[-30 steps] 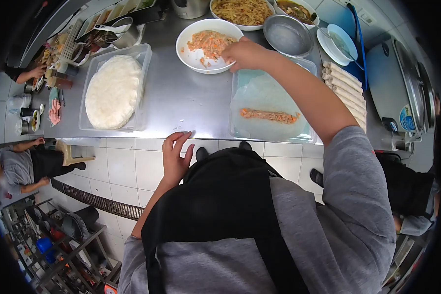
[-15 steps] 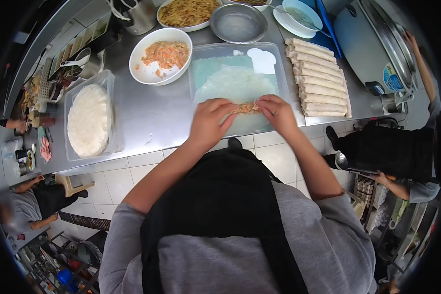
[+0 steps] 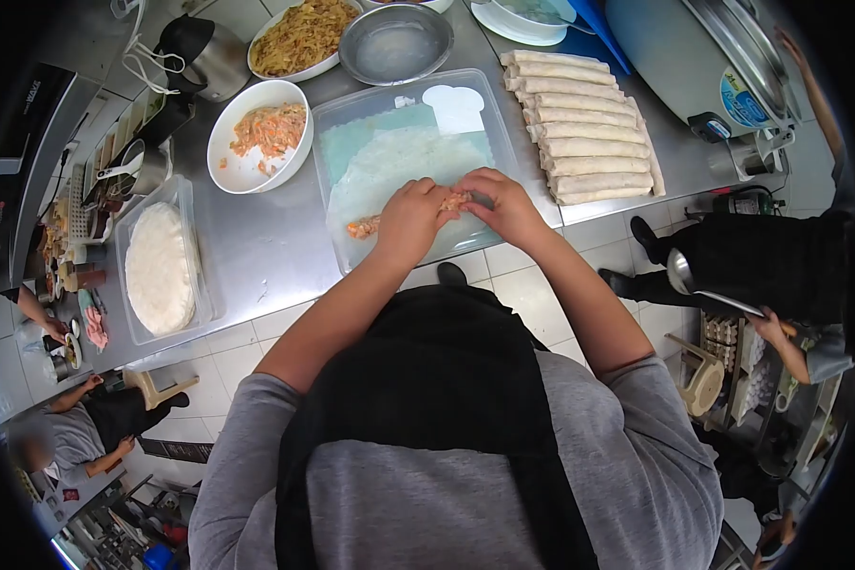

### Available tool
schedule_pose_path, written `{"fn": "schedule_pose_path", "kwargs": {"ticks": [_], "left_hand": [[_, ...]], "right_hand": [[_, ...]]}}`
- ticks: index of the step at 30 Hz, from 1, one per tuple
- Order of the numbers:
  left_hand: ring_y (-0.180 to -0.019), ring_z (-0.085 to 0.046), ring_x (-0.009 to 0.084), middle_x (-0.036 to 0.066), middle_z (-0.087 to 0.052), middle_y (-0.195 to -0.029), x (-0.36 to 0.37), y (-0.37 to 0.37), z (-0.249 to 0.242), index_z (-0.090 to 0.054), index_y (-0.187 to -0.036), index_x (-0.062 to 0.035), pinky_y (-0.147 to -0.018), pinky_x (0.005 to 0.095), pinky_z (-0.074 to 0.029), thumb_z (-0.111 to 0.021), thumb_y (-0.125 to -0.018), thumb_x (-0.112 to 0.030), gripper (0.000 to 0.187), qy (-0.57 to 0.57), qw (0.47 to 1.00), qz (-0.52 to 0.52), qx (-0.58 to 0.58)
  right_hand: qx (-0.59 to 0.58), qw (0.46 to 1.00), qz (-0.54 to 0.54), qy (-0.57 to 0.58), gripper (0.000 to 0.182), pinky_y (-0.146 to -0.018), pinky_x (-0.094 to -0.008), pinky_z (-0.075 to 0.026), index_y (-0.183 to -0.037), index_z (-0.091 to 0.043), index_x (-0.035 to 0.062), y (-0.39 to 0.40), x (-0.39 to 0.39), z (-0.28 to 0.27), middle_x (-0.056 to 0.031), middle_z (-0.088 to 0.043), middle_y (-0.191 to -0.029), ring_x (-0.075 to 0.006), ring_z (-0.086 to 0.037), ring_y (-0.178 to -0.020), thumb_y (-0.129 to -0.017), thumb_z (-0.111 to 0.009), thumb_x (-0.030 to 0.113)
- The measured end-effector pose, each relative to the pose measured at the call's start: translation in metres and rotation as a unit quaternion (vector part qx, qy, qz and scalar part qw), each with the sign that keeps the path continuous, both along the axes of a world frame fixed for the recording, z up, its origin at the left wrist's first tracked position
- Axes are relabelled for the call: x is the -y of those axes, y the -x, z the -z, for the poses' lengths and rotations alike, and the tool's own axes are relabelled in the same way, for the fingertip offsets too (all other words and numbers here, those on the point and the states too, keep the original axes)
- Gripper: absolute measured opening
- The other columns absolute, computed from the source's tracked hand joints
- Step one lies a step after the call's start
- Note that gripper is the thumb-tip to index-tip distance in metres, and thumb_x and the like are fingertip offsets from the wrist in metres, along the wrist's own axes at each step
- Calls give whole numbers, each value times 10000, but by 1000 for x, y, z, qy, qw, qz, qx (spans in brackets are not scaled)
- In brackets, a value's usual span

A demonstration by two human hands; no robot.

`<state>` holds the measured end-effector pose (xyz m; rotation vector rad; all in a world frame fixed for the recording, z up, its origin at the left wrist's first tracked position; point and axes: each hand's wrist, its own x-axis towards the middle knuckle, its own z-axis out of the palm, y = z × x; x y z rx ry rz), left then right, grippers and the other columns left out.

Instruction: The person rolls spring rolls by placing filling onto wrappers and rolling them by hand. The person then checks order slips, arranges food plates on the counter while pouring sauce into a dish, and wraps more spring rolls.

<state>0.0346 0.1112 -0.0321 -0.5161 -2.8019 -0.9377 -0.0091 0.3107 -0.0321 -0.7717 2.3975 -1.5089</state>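
A translucent round wrapper [image 3: 389, 157] lies on a green sheet on a clear plastic lid [image 3: 499, 142]. Along the wrapper's near edge runs a strip of orange-brown filling [image 3: 363, 227]. My left hand [image 3: 410, 220] rests over the middle of the strip, fingers curled down onto it. At the strip's right end, my right hand [image 3: 505, 207] has its fingers and thumb pinched round some filling. A white paper piece [image 3: 454, 109] lies at the lid's far side. The white bowl [image 3: 220, 133] to the left holds more orange filling [image 3: 271, 130].
Rolled wrappers [image 3: 594, 128] are stacked at right, beside a large metal pot [image 3: 670, 57]. A tub of round wrappers [image 3: 161, 269] stands at left. Behind are a metal bowl [image 3: 396, 43] and a dish of brown filling [image 3: 302, 36]. Co-workers [image 3: 769, 285] stand at both sides.
The view has shifted, so the table items sit further left. My left hand now lies over the filling's middle, exposing its left end; my right hand still pinches the right end.
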Motion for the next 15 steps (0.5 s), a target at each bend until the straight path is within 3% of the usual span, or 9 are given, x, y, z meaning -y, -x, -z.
{"fn": "schedule_pose_path", "kwargs": {"ticks": [2,5,11,15], "left_hand": [[-876,-614,309,83,-621,-909,-3,0,2,-681,-1076,-82,-779,416,-497,-788,-744,-299,411,18,1000,-17,15],[-858,-612,306,88,-611,-902,-6,-5,-3,-680,-1049,-64,-766,420,-500,-785,-748,-301,397,5,995,-73,-69],[-879,-618,299,90,-610,-929,-3,-4,0,-680,-1040,-56,-783,424,-506,-781,-750,-317,403,86,995,-39,12],[-890,-619,294,84,-611,-915,-2,-9,-1,-686,-1033,-68,-780,414,-509,-777,-762,-287,361,25,993,-78,-85]], "right_hand": [[-125,990,-28,-58,341,-914,-376,-497,-1090,-676,80,5,-4,-6,-84,-622,-1139,-296,-591,-1045,-766,-778,53],[-126,991,-32,-44,356,-921,-380,-497,-1100,-661,69,10,-3,-13,-106,-617,-1143,-311,-592,-1053,-764,-776,54],[-102,975,-147,-128,461,-963,-396,-483,-1178,-629,53,23,-2,7,-122,-599,-1182,-329,-573,-1109,-748,-796,78],[-211,971,-75,-89,396,-922,-391,-506,-1143,-651,48,18,-4,3,-115,-617,-1139,-320,-590,-1073,-766,-771,63]]}}
